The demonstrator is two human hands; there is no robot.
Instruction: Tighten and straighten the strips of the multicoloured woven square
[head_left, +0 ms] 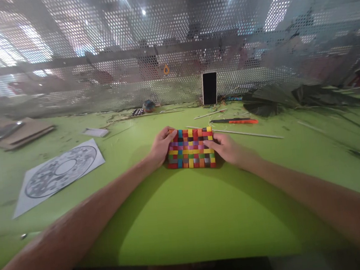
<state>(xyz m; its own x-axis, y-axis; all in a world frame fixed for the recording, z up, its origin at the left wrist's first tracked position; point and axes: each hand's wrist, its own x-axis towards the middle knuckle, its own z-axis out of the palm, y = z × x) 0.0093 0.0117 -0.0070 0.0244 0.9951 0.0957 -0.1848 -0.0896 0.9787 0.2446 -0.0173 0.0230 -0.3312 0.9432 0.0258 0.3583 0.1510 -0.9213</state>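
Forearms nearest, stretched over the lime-green tabletop (187, 218). Left hand (161, 147) and right hand (227, 147) each clasp a short edge of the multicoloured woven-strip mat (190, 149), flat at mid-table. Squaring the weave, I judge; further handling calls for even pressure from both sides.

Open green table (187, 218) in front, woven mat (190, 148) mid-table, printed sheet (60, 170) left, orange cutter (235, 121) and thin stick (249, 134) just behind, phone (209, 88) upright against mesh wall (97, 54).

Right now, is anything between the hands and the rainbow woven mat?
Nothing visible. The left hand touches the woven mat at its left edge, and the right hand lies on its right edge.
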